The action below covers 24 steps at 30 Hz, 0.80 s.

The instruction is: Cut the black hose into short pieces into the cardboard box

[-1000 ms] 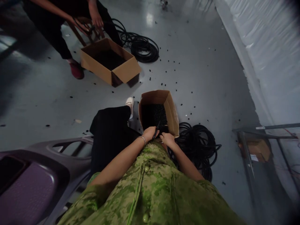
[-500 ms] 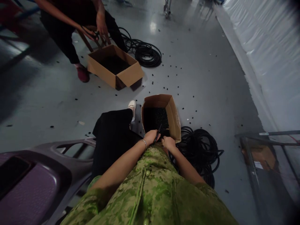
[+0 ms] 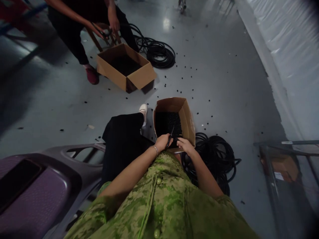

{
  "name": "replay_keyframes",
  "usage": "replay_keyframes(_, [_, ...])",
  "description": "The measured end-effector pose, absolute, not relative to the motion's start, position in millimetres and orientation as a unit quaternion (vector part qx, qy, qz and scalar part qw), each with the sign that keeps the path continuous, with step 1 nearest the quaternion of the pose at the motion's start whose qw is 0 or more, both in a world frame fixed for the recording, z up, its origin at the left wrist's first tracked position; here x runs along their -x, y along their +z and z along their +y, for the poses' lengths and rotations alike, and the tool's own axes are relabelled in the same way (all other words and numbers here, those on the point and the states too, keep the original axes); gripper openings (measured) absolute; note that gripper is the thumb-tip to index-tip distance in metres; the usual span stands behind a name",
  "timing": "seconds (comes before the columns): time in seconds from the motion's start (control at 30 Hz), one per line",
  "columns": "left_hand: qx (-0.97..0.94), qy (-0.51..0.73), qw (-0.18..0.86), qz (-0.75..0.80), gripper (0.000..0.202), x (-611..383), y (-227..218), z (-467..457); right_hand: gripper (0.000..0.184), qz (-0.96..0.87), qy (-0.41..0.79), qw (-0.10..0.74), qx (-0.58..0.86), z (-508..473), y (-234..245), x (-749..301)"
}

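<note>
At the near left is a purple chair (image 3: 51, 196), and on it lies a dark, flat, phone-like thing (image 3: 21, 181). In the near middle, the left hand (image 3: 163, 142) is closed around the handles of black scissors (image 3: 171, 135), whose blades point far, over the opening of a cardboard box (image 3: 189, 127). I cannot tell how wide the blades stand. The right hand (image 3: 186, 146) is just beside it, with bent, almost closed fingers. A dark strand (image 3: 176, 137) seems to be at its fingertips, but I cannot tell whether it is pinched.

The scissors are probably light and stiff; the handles are the correct place to hold. They look slim and dark, hard to separate from the black pieces (image 3: 177, 126) inside the box.

To the right of the box, black tubing (image 3: 216, 156) lies in tangled loops on the grey floor (image 3: 224, 83). It looks thin, round and smooth. I judge it flexible and not fragile, light at one end but heavier as a bundle, so an end is easiest to grip.

Farther, small black bits lie scattered. At the far left, a co-worker's hands (image 3: 114, 24) are above a second carton (image 3: 142, 77), and a neater black coil (image 3: 161, 56) lies to its right.
</note>
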State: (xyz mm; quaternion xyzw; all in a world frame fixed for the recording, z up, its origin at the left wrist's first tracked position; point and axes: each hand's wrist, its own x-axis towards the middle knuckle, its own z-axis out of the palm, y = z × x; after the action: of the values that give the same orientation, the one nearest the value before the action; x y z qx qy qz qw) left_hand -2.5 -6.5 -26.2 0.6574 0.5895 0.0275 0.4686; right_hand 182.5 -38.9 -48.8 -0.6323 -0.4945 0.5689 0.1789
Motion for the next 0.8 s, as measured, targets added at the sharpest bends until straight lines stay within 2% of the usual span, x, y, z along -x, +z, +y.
replay_keyframes(0.07, [-0.685, 0.021, 0.445, 0.576, 0.029, 3, -18, -6, 0.032, -0.457, 0.572, 0.252, 0.633, -35, -41, -189])
replay_keyframes(0.17, [-0.719, 0.016, 0.423, 0.552, 0.032, 4, -8, -6, 0.049, -0.42, 0.57, 0.308, 0.635, -26, -28, -192])
replay_keyframes(0.33, [-0.732, 0.024, 0.434, 0.524, 0.038, 4, -2, -10, 0.045, -0.418, 0.546, 0.359, 0.631, -16, -20, -185])
replay_keyframes(0.43, [-0.743, 0.031, 0.428, 0.513, 0.041, 3, 1, -11, 0.041, -0.437, 0.546, 0.353, 0.621, -16, -20, -181])
replay_keyframes(0.8, [-0.777, 0.013, 0.394, 0.49, 0.039, -1, 6, -15, 0.032, -0.528, 0.561, 0.247, 0.587, -23, -8, -198])
